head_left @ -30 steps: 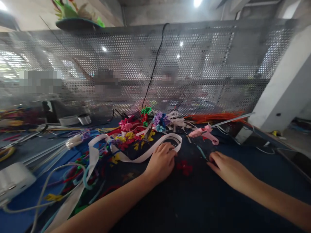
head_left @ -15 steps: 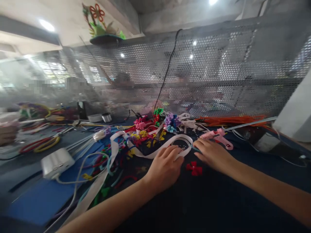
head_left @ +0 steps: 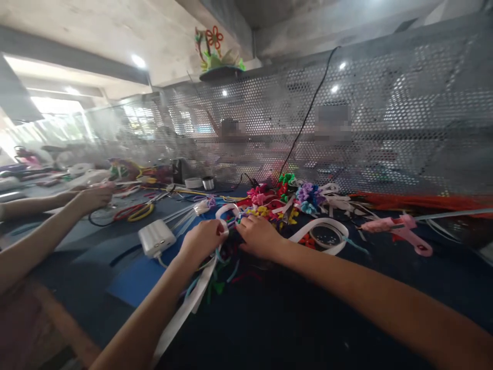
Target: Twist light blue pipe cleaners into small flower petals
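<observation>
My left hand [head_left: 204, 239] is closed at the near edge of a heap of coloured fuzzy pieces, with white ribbon [head_left: 199, 293] at its fingertips. One ribbon end trails toward me, and a white loop curves up behind the fingers. Beside it, my right hand [head_left: 260, 236] reaches into the heap with curled fingers; what they hold, if anything, is hidden. Yellow fuzzy flowers [head_left: 261, 211] lie just beyond that hand. Right of it, a wider stretch of ribbon [head_left: 325, 224] curls around a clear ring-shaped item [head_left: 327, 237] and red fuzzy pieces [head_left: 307, 240].
A pink glue gun [head_left: 410, 234] with a long glue stick lies at the right. A white box with a cable [head_left: 156, 237] rests near a blue sheet [head_left: 134, 290]. At left, another person's hands [head_left: 92, 198] work over the table. A perforated metal screen [head_left: 269, 118] stands behind.
The view has swung left, bringing another person's arms into sight. My right hand has left the glue gun side and joined my left at the heap. The red flower before me is gone from its spot.
</observation>
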A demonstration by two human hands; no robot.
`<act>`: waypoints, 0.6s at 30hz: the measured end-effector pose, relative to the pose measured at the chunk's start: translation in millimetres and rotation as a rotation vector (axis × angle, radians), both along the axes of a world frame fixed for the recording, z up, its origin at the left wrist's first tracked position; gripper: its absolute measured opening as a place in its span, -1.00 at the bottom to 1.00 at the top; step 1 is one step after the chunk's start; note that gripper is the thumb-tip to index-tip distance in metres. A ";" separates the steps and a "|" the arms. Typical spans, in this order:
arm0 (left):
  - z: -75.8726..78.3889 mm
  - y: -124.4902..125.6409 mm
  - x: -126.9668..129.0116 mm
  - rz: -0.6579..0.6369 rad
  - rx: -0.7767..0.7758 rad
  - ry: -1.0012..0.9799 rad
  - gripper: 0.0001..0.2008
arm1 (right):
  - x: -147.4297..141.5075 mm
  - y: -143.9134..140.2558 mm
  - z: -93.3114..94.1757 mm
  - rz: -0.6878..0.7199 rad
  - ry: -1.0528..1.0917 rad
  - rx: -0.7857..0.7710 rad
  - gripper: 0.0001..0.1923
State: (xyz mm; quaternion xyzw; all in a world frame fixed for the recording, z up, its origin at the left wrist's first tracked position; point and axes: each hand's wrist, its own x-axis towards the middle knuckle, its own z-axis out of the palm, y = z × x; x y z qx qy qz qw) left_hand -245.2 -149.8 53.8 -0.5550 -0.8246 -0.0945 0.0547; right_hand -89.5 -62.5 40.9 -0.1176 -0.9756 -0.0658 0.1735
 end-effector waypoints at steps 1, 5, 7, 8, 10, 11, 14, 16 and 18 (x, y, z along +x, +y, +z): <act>-1.8 -0.6 -2.7 -0.006 0.008 -0.013 -0.85 | -9.4 0.4 -3.1 -0.001 -0.003 -0.007 -0.75; 0.2 -1.6 -8.5 -0.051 0.069 -0.071 -0.89 | -24.5 8.5 -8.0 0.002 -0.004 -0.054 -0.86; 3.9 -3.5 -9.8 -0.057 0.124 -0.085 -0.88 | -23.3 12.7 -5.8 0.006 0.025 -0.084 -0.87; 5.9 -4.9 -10.6 -0.053 0.153 -0.086 -0.87 | -22.5 13.9 -4.4 0.012 0.044 -0.102 -0.86; 10.0 -8.0 -13.5 -0.035 0.248 -0.096 -0.82 | -22.3 13.5 -2.3 0.027 0.080 -0.143 -0.85; 12.1 -9.5 -15.6 -0.024 0.316 -0.114 -0.80 | -23.5 11.9 -2.1 0.035 0.095 -0.163 -0.85; 19.4 -13.2 -22.9 -0.002 0.567 -0.286 -0.79 | -31.5 3.0 -5.1 0.056 0.123 -0.212 -0.82; 26.0 -16.0 -27.1 0.038 0.690 -0.479 -0.76 | -38.2 -3.4 -8.4 0.065 0.135 -0.231 -0.78; 34.0 -21.3 -30.0 0.132 0.758 -0.554 -0.73 | -44.2 -7.2 -11.5 0.065 0.153 -0.243 -0.80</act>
